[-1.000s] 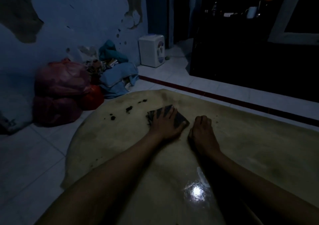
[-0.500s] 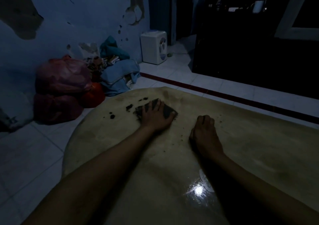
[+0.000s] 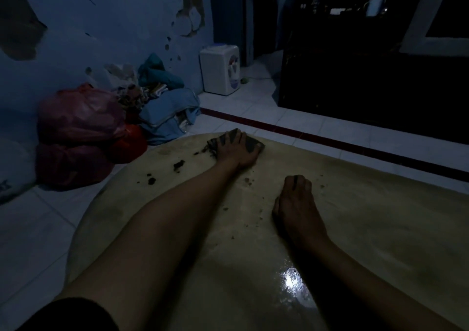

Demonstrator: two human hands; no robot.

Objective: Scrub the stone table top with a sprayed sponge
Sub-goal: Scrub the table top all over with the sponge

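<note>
Left hand [image 3: 234, 153], fingers spread flat, pressing dark sponge [image 3: 253, 145] at far edge of counter [image 3: 380, 229], upper centre of frame. Right hand [image 3: 297, 203], fingers curled, empty, resting on counter mid-frame. Dark crumbs [image 3: 179, 164] left of sponge.

Dim room. Peeling blue wall [image 3: 106, 21] ahead of me, white floor tiles [image 3: 35, 234], red bags [image 3: 76, 127] and water dispenser [image 3: 220, 69] against it.

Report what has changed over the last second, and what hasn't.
The left hand, pressing flat on the sponge, pushed it away across the stone table top to its far edge. The right hand stayed fisted on the table, holding nothing; the larger dark crumbs stayed put.
</note>
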